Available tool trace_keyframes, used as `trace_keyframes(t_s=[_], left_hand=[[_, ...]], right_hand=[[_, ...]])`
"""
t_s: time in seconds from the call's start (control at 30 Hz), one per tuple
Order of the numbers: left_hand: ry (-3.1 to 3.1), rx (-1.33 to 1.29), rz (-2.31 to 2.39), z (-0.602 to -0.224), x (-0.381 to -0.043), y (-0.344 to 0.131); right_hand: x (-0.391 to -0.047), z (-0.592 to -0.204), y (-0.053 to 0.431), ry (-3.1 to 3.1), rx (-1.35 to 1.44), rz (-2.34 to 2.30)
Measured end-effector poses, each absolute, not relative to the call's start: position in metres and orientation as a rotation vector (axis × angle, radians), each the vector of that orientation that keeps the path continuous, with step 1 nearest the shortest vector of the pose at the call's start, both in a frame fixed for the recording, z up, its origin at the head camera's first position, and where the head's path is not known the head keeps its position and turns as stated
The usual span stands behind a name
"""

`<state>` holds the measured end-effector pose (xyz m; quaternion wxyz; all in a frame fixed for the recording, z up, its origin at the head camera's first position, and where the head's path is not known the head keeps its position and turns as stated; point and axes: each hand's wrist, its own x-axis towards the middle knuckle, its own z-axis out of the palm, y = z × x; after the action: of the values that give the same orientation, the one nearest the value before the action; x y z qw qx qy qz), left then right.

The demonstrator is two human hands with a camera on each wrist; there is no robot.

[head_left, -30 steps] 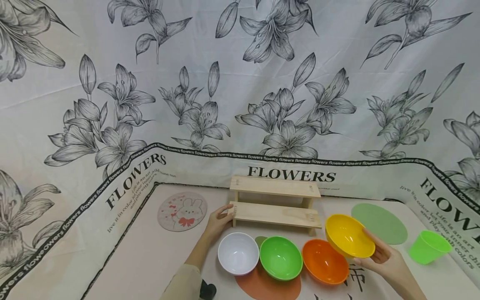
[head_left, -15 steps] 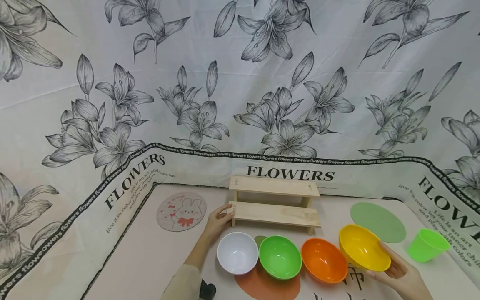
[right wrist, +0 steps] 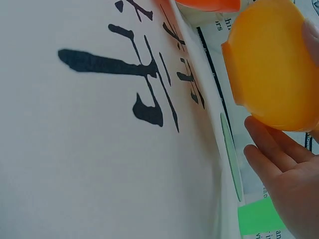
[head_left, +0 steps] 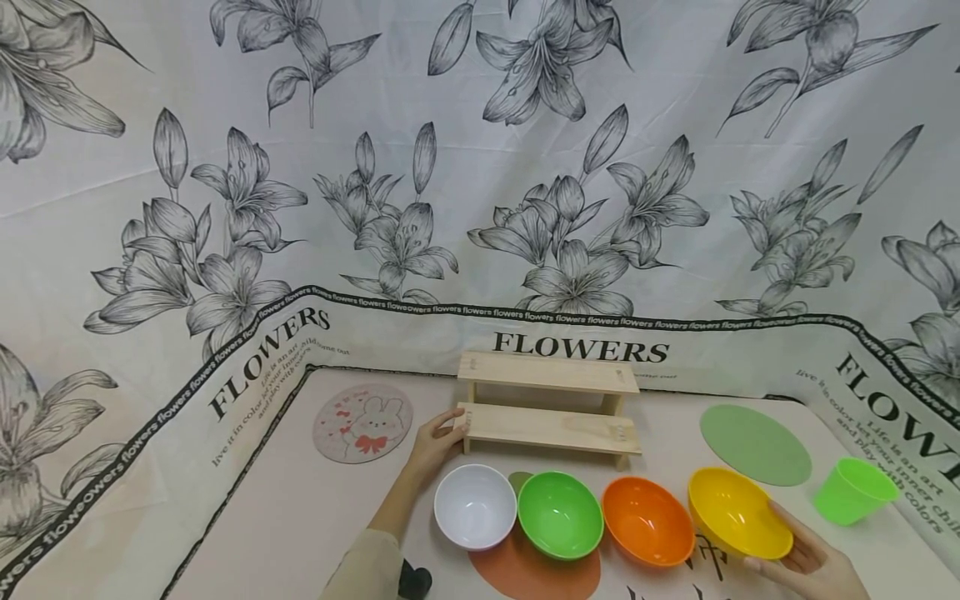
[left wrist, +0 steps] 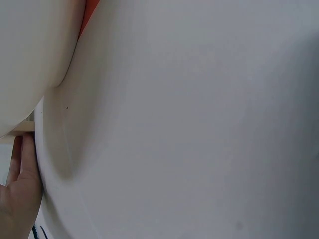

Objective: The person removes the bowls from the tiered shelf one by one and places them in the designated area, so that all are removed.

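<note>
My right hand (head_left: 813, 562) holds a yellow bowl (head_left: 738, 512) by its right side, just right of an orange bowl (head_left: 648, 521). The yellow bowl tilts a little; in the right wrist view its outside and foot (right wrist: 232, 74) show, with fingers (right wrist: 274, 144) beneath. Left of the orange bowl, a green bowl (head_left: 560, 515) and a white bowl (head_left: 476, 507) continue the row. My left hand (head_left: 435, 446) grips the left end of a two-tier wooden shelf (head_left: 547, 427). The left wrist view shows this hand (left wrist: 22, 194) only partly, at its edge.
A bright green cup (head_left: 855, 492) stands at the right, near a green round mat (head_left: 756, 446). At the left lies a pink rabbit mat (head_left: 363, 423). Flower-printed cloth (head_left: 480, 208) rises behind and beside the table. An orange patch (head_left: 536, 575) shows below the bowls.
My right hand has moved the yellow bowl right, toward me and lower, from above the orange bowl's edge to beside it. My left hand stays on the shelf.
</note>
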<state>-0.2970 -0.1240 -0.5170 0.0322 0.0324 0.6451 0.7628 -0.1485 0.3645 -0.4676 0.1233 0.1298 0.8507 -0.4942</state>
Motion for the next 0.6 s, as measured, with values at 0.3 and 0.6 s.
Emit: trace_keyframes(t_s=[0.3, 0.6], left_hand=[[1.993, 0.095, 2.343, -0.517, -0.298, -0.124], [2.007, 0.076, 2.329, -0.518, -0.299, -0.124]], right_hand=[[-0.151, -0.475, 0.365, 2.408, 0.437, -1.497], [-0.149, -0.48, 0.363, 2.366, 0.485, -1.514]])
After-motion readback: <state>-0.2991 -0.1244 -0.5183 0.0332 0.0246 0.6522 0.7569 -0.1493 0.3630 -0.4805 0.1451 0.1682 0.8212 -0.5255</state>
